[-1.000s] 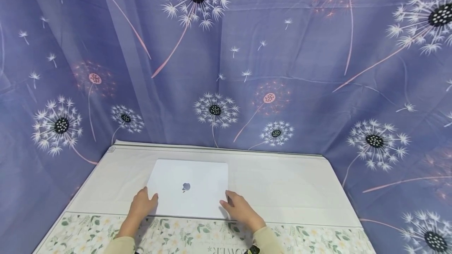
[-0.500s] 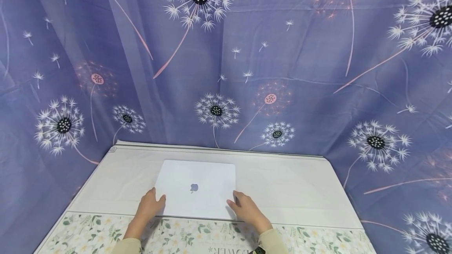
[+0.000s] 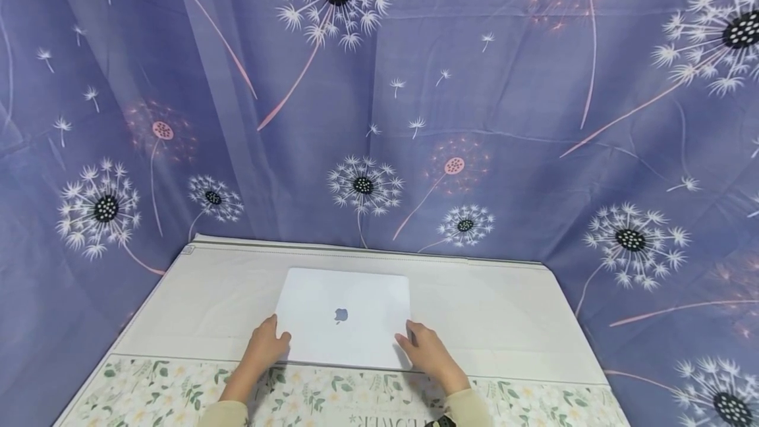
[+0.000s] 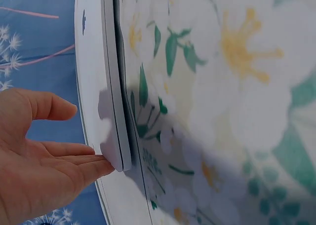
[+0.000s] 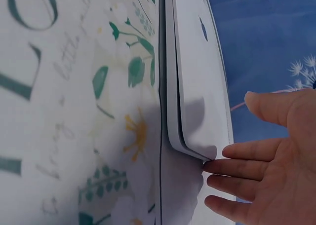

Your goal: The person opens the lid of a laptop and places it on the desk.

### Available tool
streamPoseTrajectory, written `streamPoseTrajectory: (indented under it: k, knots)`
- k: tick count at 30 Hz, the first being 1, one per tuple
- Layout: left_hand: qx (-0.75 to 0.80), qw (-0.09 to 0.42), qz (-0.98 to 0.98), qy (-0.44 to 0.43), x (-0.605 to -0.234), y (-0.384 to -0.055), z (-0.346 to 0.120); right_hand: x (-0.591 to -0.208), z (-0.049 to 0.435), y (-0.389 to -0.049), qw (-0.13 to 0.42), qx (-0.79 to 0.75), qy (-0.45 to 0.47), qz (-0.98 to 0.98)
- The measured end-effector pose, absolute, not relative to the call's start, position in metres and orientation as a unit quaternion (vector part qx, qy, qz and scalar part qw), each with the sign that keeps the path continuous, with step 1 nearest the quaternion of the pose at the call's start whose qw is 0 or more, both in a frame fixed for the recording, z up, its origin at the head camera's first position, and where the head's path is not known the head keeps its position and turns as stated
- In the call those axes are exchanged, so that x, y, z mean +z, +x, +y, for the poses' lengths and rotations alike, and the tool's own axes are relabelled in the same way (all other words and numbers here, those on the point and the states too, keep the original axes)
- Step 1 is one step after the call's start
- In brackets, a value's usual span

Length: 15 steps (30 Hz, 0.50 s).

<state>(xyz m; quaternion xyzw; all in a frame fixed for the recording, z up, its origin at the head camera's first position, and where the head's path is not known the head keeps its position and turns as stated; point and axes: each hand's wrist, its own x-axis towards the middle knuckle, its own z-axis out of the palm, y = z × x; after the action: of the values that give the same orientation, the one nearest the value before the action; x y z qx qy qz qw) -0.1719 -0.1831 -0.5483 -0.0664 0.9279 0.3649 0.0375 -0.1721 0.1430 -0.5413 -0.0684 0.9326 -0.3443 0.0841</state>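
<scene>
A closed silver laptop [image 3: 320,342] with a dark apple logo lies flat on the white part of the tabletop in the head view. My left hand [image 3: 264,345] touches its left side with straight fingers, and the thumb is held apart above the lid. On the opposite side, the fingers of my right hand [image 3: 433,353] press against the laptop's edge, the thumb again raised. Both wrist views show outstretched fingertips [image 4: 101,165] at the laptop's side edge, with neither thumb on the lid. The laptop's underside is hidden.
A floral-printed mat [image 3: 332,397] with lettering covers the table's front strip. Behind and at both sides hangs a purple-blue dandelion-patterned curtain [image 3: 522,203]. White tabletop [image 3: 498,315] extends right of the laptop and also left of it [image 3: 201,308].
Between my two hands, the laptop has slid to the right along the table, and both hands have moved with it. It keeps about the same distance from the front mat.
</scene>
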Motion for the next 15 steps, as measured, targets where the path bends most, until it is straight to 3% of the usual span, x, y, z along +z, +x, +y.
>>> streamPoseTrajectory:
  k: [15]
  knots:
    - [0.377,0.065,0.922,-0.061,-0.547,-0.169,-0.163,-0.539,0.158,-0.17,0.076,-0.346,-0.027,0.935]
